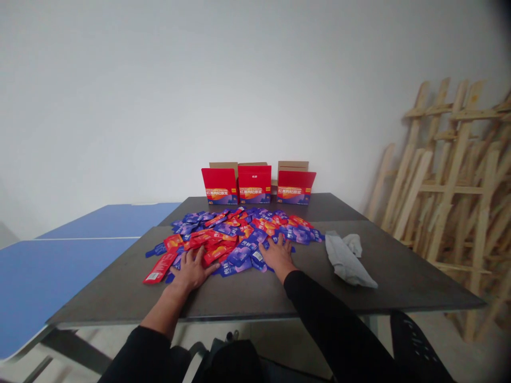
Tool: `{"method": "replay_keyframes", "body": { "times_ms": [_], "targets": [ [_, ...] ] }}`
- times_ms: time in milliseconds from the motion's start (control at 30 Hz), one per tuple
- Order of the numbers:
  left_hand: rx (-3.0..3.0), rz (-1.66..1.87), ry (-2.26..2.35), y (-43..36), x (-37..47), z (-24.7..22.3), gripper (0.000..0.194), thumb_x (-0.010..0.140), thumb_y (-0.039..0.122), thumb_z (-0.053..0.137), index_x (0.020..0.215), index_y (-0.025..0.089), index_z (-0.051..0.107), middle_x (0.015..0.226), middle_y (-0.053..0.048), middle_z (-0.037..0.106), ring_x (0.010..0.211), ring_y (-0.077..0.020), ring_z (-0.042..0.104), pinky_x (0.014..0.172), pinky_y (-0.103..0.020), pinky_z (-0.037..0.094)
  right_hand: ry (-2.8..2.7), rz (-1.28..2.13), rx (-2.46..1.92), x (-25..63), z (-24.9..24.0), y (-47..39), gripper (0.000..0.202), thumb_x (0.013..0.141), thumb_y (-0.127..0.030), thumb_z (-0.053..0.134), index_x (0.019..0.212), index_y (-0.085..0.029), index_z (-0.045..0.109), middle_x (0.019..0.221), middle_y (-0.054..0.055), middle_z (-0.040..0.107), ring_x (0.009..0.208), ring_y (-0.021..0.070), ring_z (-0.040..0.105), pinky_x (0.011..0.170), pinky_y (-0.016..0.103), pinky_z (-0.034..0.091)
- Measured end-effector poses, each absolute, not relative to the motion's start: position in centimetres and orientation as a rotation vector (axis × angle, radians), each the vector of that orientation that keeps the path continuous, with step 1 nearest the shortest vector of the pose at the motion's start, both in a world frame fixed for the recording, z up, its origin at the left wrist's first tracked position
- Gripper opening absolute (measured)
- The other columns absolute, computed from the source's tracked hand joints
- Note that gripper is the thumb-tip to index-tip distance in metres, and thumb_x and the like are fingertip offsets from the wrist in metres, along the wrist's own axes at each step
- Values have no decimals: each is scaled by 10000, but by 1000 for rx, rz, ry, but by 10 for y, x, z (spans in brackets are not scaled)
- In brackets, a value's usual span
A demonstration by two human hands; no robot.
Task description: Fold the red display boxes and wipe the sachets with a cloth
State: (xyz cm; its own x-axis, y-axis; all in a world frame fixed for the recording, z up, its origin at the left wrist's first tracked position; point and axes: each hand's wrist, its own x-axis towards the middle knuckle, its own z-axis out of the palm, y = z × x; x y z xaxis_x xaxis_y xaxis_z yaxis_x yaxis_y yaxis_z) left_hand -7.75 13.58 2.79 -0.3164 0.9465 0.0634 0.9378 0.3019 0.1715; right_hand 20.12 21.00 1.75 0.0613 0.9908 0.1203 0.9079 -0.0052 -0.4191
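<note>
Red and violet-blue glossy flat sachets (239, 253) lie heaped in a loose pile on the dark grey flat tabletop (247, 298). At the pile's near left edge rests the left hand (191, 272), at its near right edge the right hand (278, 256), both palm down, fingers spread and unclenched. Right of the pile lies a crumpled pale grey cloth (344, 257); behind it stand three open red-and-blue printed cardboard boxes (254, 187).
</note>
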Motion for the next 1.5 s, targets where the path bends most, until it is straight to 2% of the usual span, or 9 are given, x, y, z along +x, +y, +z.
{"method": "replay_keyframes", "body": {
  "times_ms": [233,500,600,667,767,933,1100,1300,1500],
  "targets": [
    [1858,311,2509,148,-84,26,919,765,796,363,1516,272,287,1549,-171,269,1395,-426,258,1029,-701,229,-1881,314,-1993,198,21,211,670,886,-692,310,1380,-282,500,1574,109,220,1382,442,239,1098,589,105],
    [2132,401,2470,131,-61,31,933,777,773,433,1487,174,340,1485,-220,367,1386,-410,286,1079,-682,136,-1849,199,-1948,197,15,210,610,889,-652,359,1351,-297,541,1545,136,278,1362,438,294,1088,582,138],
    [2471,569,2221,136,-28,36,749,856,641,469,1416,145,444,1436,-198,437,1395,-360,292,1139,-583,151,-1831,196,-1901,199,12,211,633,884,-645,383,1410,-304,474,1537,146,296,1360,430,305,1085,581,151],
    [2689,616,1877,142,2,37,580,898,533,476,1360,184,510,1394,-146,495,1377,-313,338,1163,-521,177,-1790,208,-1862,201,10,213,635,892,-616,392,1444,-304,423,1519,151,331,1357,418,323,1084,570,176],
    [2804,615,1548,152,47,31,474,889,430,529,1298,193,563,1392,-118,508,1386,-302,333,1170,-496,201,-1665,266,-1779,207,6,221,571,935,-493,344,1442,-242,422,1457,155,428,1339,362,378,1088,515,234],
    [2781,568,1513,161,91,18,609,837,473,582,1345,142,520,1414,-164,488,1399,-334,309,1177,-525,150,-1327,332,-1550,221,-2,235,490,930,-314,274,1280,-94,536,1264,194,573,1206,283,501,1030,403,359],
    [2793,512,1419,168,105,17,713,826,480,565,1435,137,423,1474,-156,430,1428,-335,258,1183,-527,111,-1188,296,-1512,227,-11,241,385,889,-313,320,1065,-110,596,1097,210,608,1098,308,525,996,434,381],
    [2757,489,1326,171,107,16,543,845,502,531,1334,268,560,1503,-64,411,1427,-333,258,1163,-552,174,-1182,295,-1466,231,-21,247,276,838,-279,348,940,-179,584,993,140,635,965,253,577,888,370,457],
    [2718,539,1423,172,105,13,459,922,470,425,1322,297,571,1508,-37,408,1423,-293,270,1165,-542,181,-1253,245,-1433,239,-19,248,237,791,-215,399,910,-176,600,939,111,662,917,234,598,858,351,462]
  ]
}}
